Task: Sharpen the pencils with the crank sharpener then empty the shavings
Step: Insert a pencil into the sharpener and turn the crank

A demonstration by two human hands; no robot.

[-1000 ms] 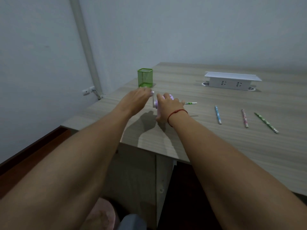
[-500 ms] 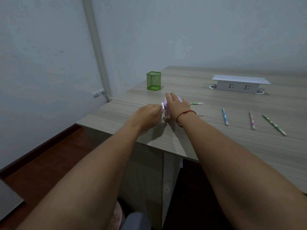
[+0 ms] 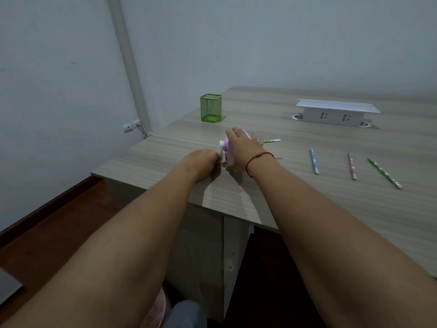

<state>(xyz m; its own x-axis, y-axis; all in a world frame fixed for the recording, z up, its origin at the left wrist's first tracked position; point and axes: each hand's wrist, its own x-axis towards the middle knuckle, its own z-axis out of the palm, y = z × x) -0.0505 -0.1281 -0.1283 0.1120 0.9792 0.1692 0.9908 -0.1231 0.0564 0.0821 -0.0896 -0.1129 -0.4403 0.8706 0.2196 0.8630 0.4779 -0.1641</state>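
A small purple crank sharpener (image 3: 227, 151) stands on the wooden desk (image 3: 272, 200). My right hand (image 3: 243, 147) lies over its top and holds it down. My left hand (image 3: 202, 163) is closed on the white crank handle (image 3: 221, 157) at its left side, low near the desk. A green patterned pencil (image 3: 272, 140) sticks out of the sharpener's right side. To the right, three loose pencils lie on the desk: a blue one (image 3: 314, 161), a pink one (image 3: 351, 166) and a green one (image 3: 384, 173).
A green mesh pencil cup (image 3: 210, 107) stands at the desk's back left. A white socket box (image 3: 335, 112) sits at the back right. The desk's left edge drops to a dark wood floor (image 3: 54, 228). A white pipe (image 3: 128, 60) runs down the wall.
My left hand swung from high at the sharpener's upper left down to low beside it, turning the crank. The camera view shifted slightly.
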